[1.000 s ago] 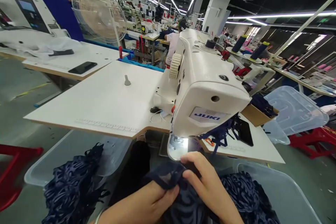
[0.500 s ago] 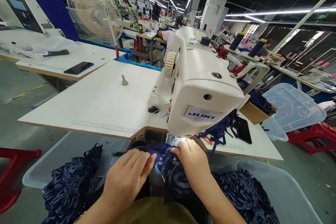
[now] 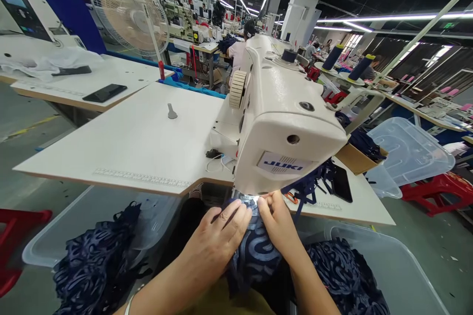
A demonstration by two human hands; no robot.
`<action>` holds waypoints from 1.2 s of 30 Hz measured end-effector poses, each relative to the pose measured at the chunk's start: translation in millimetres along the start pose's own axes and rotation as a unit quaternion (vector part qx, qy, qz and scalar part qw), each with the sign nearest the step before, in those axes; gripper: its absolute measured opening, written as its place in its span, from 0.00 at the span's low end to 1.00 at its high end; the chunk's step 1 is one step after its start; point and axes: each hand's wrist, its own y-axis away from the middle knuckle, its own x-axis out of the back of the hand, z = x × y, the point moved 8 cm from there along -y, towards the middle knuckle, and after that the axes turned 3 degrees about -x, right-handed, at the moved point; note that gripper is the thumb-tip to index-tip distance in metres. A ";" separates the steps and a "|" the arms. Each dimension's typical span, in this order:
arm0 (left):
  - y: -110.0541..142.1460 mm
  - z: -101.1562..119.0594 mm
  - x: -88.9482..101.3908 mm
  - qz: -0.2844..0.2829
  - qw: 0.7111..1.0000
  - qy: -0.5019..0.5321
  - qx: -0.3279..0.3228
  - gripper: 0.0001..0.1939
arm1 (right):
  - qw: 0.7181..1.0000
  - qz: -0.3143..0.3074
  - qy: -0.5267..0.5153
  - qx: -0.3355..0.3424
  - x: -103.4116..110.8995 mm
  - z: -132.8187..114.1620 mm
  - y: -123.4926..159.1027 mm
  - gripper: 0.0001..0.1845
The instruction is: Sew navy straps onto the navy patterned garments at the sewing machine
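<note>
A navy patterned garment piece (image 3: 254, 251) hangs down from under the lit needle area of the white sewing machine (image 3: 295, 118). My left hand (image 3: 225, 231) lies over the left side of the cloth, its fingers close together and pressing the fabric near the needle. On the other side, my right hand (image 3: 277, 216) pinches the fabric edge between thumb and fingers, just below the machine head. The needle and presser foot are mostly hidden behind the head and my fingers.
Clear bins with navy garments (image 3: 99, 256) and more navy garments (image 3: 343, 270) stand at both sides below the table (image 3: 140, 142). A phone (image 3: 340, 183), orange-handled scissors (image 3: 290, 198) and navy straps (image 3: 308, 182) lie right of the machine. A person (image 3: 236, 51) sits ahead.
My left hand has moved right and forward onto the cloth near the needle. The garment now lies flatter between my hands, and my right hand has shifted slightly right.
</note>
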 end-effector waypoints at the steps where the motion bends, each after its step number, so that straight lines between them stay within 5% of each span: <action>1: -0.7 -1.8 0.0 0.004 1.000 -0.004 0.010 0.22 | 1.000 0.011 0.010 0.003 0.6 -0.3 -2.1 0.07; 12: -7.4 -6.8 -3.0 0.023 0.998 -0.042 0.034 0.22 | 0.990 0.074 0.120 0.019 2.3 0.9 -16.6 0.05; 36: -6.6 -3.7 -1.2 0.044 0.996 -0.051 0.065 0.22 | 0.995 0.082 0.056 0.013 0.4 6.7 -17.1 0.06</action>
